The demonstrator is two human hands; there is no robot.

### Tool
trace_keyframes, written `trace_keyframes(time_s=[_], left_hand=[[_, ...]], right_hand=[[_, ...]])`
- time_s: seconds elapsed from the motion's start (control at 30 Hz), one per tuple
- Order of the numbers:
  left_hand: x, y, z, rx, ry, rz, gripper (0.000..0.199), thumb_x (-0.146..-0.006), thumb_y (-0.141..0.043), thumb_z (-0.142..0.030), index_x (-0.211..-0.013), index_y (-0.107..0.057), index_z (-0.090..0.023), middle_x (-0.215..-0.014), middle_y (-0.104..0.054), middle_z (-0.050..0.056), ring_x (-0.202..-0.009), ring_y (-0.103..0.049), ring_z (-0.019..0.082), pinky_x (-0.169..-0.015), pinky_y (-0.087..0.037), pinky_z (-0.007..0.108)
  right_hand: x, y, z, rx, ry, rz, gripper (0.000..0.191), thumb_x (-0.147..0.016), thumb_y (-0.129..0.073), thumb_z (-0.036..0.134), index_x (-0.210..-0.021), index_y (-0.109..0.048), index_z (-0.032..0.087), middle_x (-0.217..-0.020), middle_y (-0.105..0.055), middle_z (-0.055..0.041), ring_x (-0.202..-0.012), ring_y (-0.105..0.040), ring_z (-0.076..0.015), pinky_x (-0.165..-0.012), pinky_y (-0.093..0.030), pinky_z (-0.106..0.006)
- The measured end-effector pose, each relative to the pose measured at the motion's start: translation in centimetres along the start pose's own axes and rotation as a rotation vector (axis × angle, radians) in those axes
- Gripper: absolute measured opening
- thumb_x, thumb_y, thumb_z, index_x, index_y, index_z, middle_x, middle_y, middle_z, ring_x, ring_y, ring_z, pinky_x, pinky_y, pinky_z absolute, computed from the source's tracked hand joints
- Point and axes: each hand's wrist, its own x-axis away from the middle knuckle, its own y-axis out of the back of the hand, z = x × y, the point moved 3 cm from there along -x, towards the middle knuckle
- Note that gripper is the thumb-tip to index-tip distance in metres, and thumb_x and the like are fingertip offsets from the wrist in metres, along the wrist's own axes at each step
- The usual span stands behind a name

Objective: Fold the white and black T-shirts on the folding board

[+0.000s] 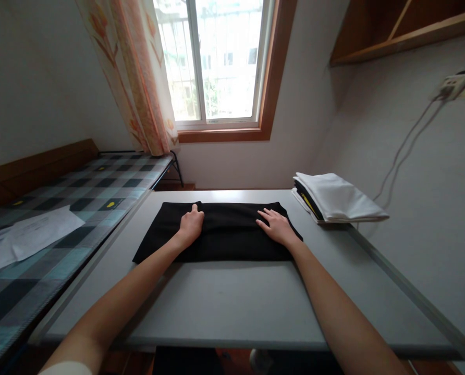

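Observation:
A black cloth (228, 239), folded into a wide flat shape, lies across the white table (224, 302). On its left half rests my left hand (192, 225), closed, with the fingers curled against the fabric near the far edge. My right hand (277, 226) lies on the right part of the cloth, fingers spread and palm down, gripping nothing.
Folded white and dark cloths (342, 200) are stacked at the table's back right. To the left, a checked bed (119, 182) bears papers (40, 232). A window (228, 62) with a flowered curtain (138, 78) is behind; a wooden shelf (373, 44) hangs upper right.

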Motion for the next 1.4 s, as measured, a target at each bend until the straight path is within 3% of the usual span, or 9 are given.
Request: trace_keyframes(time_s=[0.17,0.37,0.47,0.57,0.63,0.73,0.87,1.2,1.4], left_hand=[[-0.2,1.5,1.1,-0.020,0.033,-0.077,0.035,-0.090,-0.032,-0.011,-0.093,-0.067,-0.012,-0.113,-0.051,0.016,-0.083,-0.066,0.024,-0.073,-0.052,0.036],[-0.2,0.7,-1.1,0.120,-0.231,0.016,0.028,-0.090,-0.043,-0.018,-0.106,-0.066,-0.020,-0.103,-0.057,0.009,-0.092,-0.063,0.021,-0.080,-0.050,0.030],[0.1,0.4,-2.3,0.228,-0.316,-0.064,0.031,-0.094,-0.039,-0.030,-0.113,-0.064,-0.023,-0.102,-0.060,0.007,-0.096,-0.061,0.019,-0.085,-0.049,0.030],[0.4,0.0,-2.6,0.274,-0.369,-0.201,0.039,-0.094,-0.041,-0.042,-0.122,-0.060,-0.023,-0.122,-0.056,0.009,-0.115,-0.054,0.022,-0.099,-0.043,0.033],[0.6,-0.8,-2.6,0.260,-0.394,-0.228,0.048,-0.093,-0.041,-0.050,-0.132,-0.054,-0.023,-0.139,-0.047,0.010,-0.130,-0.042,0.025,-0.107,-0.035,0.038],[0.8,-2.3,-2.6,0.209,-0.425,-0.152,0.059,-0.092,-0.036,-0.059,-0.142,-0.043,-0.027,-0.149,-0.040,0.007,-0.139,-0.031,0.026,-0.111,-0.028,0.043],[0.9,-3.0,-2.7,0.178,-0.434,-0.111,0.062,-0.092,-0.032,-0.062,-0.145,-0.036,-0.031,-0.152,-0.036,0.005,-0.141,-0.029,0.025,-0.112,-0.025,0.043],[2.2,-1.4,-3.5,0.237,-0.650,-0.100,0.058,-0.092,-0.035,-0.060,-0.146,-0.031,-0.038,-0.154,-0.032,0.001,-0.142,-0.026,0.027,-0.112,-0.026,0.046],[2.6,-1.3,-4.2,0.279,-0.652,-0.118,0.058,-0.093,-0.037,-0.057,-0.143,-0.040,-0.029,-0.150,-0.038,0.005,-0.141,-0.030,0.025,-0.115,-0.021,0.047]], right_hand=[[-0.1,-0.2,-0.1,0.000,0.005,0.004,0.054,-0.094,-0.038,0.050,-0.139,-0.049,0.023,-0.148,-0.042,-0.0076,-0.137,-0.035,-0.0277,-0.110,-0.030,-0.043],[-0.1,-0.2,-0.1,-0.036,0.012,-0.032,0.054,-0.093,-0.041,0.049,-0.137,-0.051,0.021,-0.145,-0.046,-0.0090,-0.135,-0.037,-0.0284,-0.109,-0.030,-0.044],[0.0,0.6,-0.1,-0.117,0.008,-0.115,0.046,-0.092,-0.042,0.046,-0.126,-0.061,0.022,-0.136,-0.056,-0.0074,-0.128,-0.047,-0.0254,-0.106,-0.034,-0.041],[0.2,2.1,-0.9,-0.147,-0.144,-0.287,0.042,-0.093,-0.038,0.043,-0.114,-0.067,0.021,-0.122,-0.064,-0.0084,-0.115,-0.056,-0.0254,-0.099,-0.040,-0.040],[0.5,3.1,-2.1,-0.112,-0.314,-0.367,0.042,-0.092,-0.037,0.040,-0.115,-0.066,0.019,-0.118,-0.065,-0.0126,-0.109,-0.058,-0.0277,-0.094,-0.043,-0.041],[0.8,3.5,-4.1,-0.062,-0.495,-0.309,0.047,-0.089,-0.041,0.041,-0.119,-0.064,0.013,-0.117,-0.062,-0.0193,-0.105,-0.060,-0.0312,-0.089,-0.045,-0.042],[0.6,2.4,-6.3,-0.033,-0.587,-0.166,0.054,-0.085,-0.045,0.052,-0.114,-0.068,0.012,-0.118,-0.060,-0.0229,-0.109,-0.056,-0.0365,-0.089,-0.045,-0.047],[-0.4,0.7,-7.7,-0.265,-0.609,-0.225,0.051,-0.078,-0.050,0.061,-0.106,-0.070,0.023,-0.115,-0.063,-0.0156,-0.114,-0.052,-0.0376,-0.094,-0.040,-0.054],[-1.4,0.8,-7.9,-0.648,-0.496,-0.265,0.058,-0.085,-0.050,0.049,-0.129,-0.051,0.011,-0.102,-0.069,-0.0155,-0.091,-0.065,-0.0251,-0.082,-0.050,-0.037]])
